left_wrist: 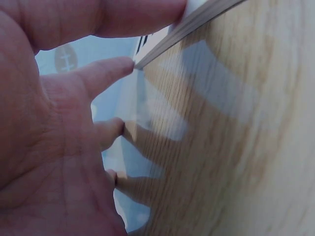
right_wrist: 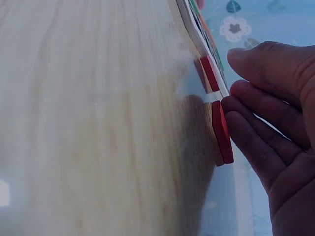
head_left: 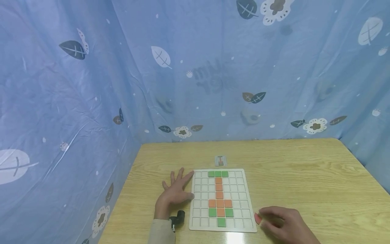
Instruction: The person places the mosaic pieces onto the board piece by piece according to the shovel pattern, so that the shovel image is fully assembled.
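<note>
A white square grid board (head_left: 199, 203) lies on the table, with orange tiles (head_left: 220, 195) and green tiles (head_left: 221, 222) in some cells. My left hand (head_left: 175, 191) is spread beside its left edge; the thumb and forefinger touch that edge. My right hand (head_left: 284, 222) is low at the board's lower right, its fingers loosely bent. Two red pieces appear in the right wrist view: a nearer one (right_wrist: 222, 132) at the fingertips, and a farther one (right_wrist: 210, 73) close to the board's side. The thumb stands apart from both. In the head view a red piece (head_left: 257, 218) shows beside the right fingertips.
A small card (head_left: 220, 160) printed with a grid pattern lies behind the board. The wooden table (head_left: 304, 176) extends to both sides. A blue patterned curtain (head_left: 213, 84) hangs at the back and sides. A black device (head_left: 178, 218) is strapped on the left wrist.
</note>
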`<action>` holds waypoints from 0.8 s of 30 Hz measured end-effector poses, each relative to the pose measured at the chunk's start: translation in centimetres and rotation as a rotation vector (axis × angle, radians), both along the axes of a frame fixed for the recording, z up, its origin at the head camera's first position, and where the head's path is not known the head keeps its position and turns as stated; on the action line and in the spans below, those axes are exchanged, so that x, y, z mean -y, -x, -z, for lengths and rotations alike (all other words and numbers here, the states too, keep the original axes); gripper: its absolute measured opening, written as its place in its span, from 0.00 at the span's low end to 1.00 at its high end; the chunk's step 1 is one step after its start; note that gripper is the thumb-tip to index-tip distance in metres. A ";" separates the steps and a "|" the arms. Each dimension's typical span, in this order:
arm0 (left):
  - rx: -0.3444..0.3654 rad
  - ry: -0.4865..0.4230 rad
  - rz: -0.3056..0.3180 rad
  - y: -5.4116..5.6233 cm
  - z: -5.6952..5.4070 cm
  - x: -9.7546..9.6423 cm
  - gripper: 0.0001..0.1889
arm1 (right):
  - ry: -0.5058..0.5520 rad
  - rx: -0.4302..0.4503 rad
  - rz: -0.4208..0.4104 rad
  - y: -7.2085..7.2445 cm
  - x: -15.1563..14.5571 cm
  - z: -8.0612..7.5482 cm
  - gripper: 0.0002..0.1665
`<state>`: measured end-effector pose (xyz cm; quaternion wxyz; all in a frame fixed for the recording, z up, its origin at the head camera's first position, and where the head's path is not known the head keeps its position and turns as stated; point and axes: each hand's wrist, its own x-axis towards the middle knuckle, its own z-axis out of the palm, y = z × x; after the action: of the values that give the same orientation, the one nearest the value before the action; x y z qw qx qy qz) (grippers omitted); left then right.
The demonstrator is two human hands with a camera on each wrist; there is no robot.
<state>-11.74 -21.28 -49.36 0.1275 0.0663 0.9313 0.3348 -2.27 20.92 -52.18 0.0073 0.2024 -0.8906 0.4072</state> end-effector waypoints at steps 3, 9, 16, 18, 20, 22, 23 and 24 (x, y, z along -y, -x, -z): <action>0.000 0.005 -0.002 0.0 0.0 0.0 0.54 | 0.009 -0.018 0.002 0.0 0.3 0.0 0.14; 0.001 0.011 -0.003 0.0 0.0 0.0 0.54 | 0.031 -0.006 -0.003 0.0 0.9 -0.3 0.14; -0.004 0.016 -0.011 0.0 0.1 0.0 0.54 | 0.090 0.027 -0.057 0.1 1.4 -0.3 0.13; -0.006 0.018 -0.012 0.1 0.2 0.0 0.54 | 0.105 0.017 -0.069 0.1 1.5 -0.1 0.14; -0.006 0.018 -0.012 0.1 0.2 0.0 0.54 | 0.099 0.007 -0.076 0.2 1.5 0.0 0.14; -0.008 0.016 -0.010 0.2 0.2 0.1 0.53 | 0.078 0.005 -0.076 0.2 1.5 0.0 0.15; -0.011 0.013 -0.009 0.2 0.2 0.1 0.53 | 0.067 0.001 -0.077 0.2 1.5 0.0 0.15; -0.012 0.010 -0.009 0.2 0.2 0.1 0.53 | 0.060 -0.013 -0.084 0.2 1.5 0.0 0.15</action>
<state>-11.91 -21.34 -49.51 0.1207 0.0635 0.9341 0.3301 -2.50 19.44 -52.19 0.0019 0.2420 -0.8685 0.4326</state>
